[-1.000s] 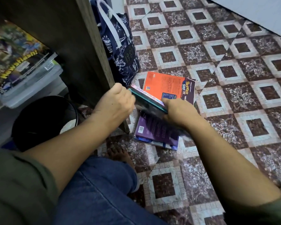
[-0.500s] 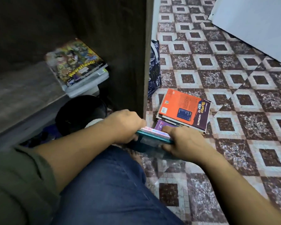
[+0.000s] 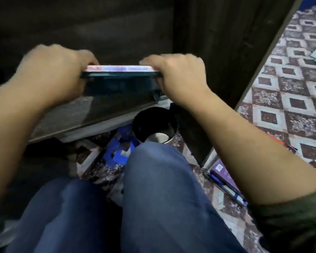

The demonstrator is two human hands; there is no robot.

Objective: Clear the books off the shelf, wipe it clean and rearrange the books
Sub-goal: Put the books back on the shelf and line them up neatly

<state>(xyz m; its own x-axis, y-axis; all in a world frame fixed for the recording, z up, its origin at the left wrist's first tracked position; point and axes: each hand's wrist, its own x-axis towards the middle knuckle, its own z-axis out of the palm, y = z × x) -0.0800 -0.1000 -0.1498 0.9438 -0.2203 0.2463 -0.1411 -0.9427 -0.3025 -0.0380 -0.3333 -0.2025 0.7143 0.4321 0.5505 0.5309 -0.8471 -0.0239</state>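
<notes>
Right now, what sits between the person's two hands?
In the head view, a small stack of books spans the gap: the left hand grips one end, the right hand the other, above the shelf board.

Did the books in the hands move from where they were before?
Yes. The books, gripped by the left hand and right hand, went up from the floor beside the shelf wall into the shelf.

Two hands point(image 3: 51, 73) point(image 3: 181, 75), perhaps four books point(image 3: 119, 70), one cup point(image 3: 154, 126)
</notes>
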